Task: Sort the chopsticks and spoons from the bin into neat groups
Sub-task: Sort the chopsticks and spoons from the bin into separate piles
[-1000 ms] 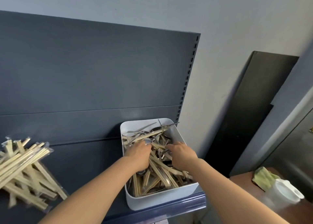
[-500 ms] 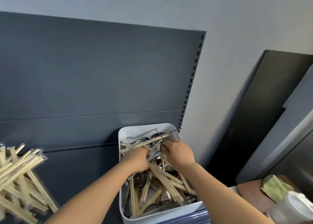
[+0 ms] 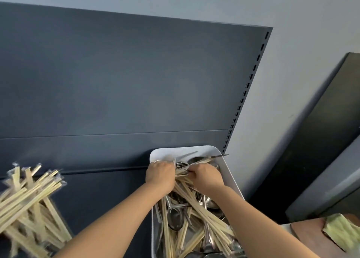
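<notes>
The fingers of the left hand [image 3: 160, 177] are curled shut around the upper ends of a bundle of chopsticks [image 3: 194, 199], knuckles up, and the right hand [image 3: 207, 177] is closed in just beside it, its fingertips pinching at the same ends. The two hands meet there, probably so that one can hold the bundle steady while the other squares the tips or draws stray sticks into line. The bundle slants down and toward the near right corner of the white bin [image 3: 230, 172], resting across the heap instead of lifted clear, which lets the heap bear the weight while the grip is sorted out. Under and around it lie metal spoons [image 3: 175, 219] and more loose chopsticks, tangled together, so much sorting remains. The bin sits on a dark shelf against a dark back panel [image 3: 116, 82]. Well apart to the left lies a pile of wrapped chopsticks [image 3: 29, 199], seemingly the group already started.
</notes>
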Demonstrator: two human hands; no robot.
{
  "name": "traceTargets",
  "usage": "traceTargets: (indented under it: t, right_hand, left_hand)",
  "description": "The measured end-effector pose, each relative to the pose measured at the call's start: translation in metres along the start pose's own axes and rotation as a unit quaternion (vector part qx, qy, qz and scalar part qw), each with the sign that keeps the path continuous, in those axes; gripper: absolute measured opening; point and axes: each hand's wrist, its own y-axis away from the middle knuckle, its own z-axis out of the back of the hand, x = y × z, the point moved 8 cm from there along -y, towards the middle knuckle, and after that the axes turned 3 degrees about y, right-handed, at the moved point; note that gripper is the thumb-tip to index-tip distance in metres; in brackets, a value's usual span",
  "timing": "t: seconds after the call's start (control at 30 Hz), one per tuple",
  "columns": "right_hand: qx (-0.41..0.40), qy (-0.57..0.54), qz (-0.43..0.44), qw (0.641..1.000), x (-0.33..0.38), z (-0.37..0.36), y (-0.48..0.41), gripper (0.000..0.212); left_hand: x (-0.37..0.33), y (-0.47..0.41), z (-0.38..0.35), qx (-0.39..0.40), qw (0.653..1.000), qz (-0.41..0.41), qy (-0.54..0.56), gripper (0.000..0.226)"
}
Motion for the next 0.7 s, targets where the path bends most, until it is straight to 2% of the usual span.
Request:
traceTargets:
  t: [0.07,0.2,0.37,0.4,0.53,0.6,0.7]
  right_hand:
    - [-0.017,0.002,0.013,1.0,-0.001,0.001,-0.002,0.019]
    - [0.02,0.048,0.047,0.997,0.004,-0.011,-0.003,0.026]
    - [0.047,0.089,0.103,0.99,0.015,-0.015,-0.001,0.018]
    - [0.04,0.095,0.108,0.989,0.016,-0.013,0.0,0.017]
    - [-0.04,0.092,0.097,0.99,0.015,0.006,0.007,0.022]
    - [-0.084,0.082,0.095,0.988,0.016,0.019,0.012,0.023]
    - [-0.164,0.084,0.11,0.977,0.024,0.042,0.023,0.021]
  left_hand:
    - [0.0,-0.003,-0.002,-0.002,1.0,0.005,-0.01,0.037]
    - [0.004,-0.009,-0.007,0.023,0.998,0.023,0.049,0.05]
    - [0.009,-0.009,-0.001,0.038,0.988,0.044,0.146,0.01]
    - [0.009,-0.009,0.001,0.03,0.986,0.047,0.157,0.01]
    - [0.009,-0.005,0.015,0.011,0.975,0.058,0.214,0.013]
    - [0.012,-0.003,0.025,0.002,0.967,0.065,0.246,0.023]
    - [0.018,0.006,0.045,-0.025,0.948,0.076,0.309,0.017]
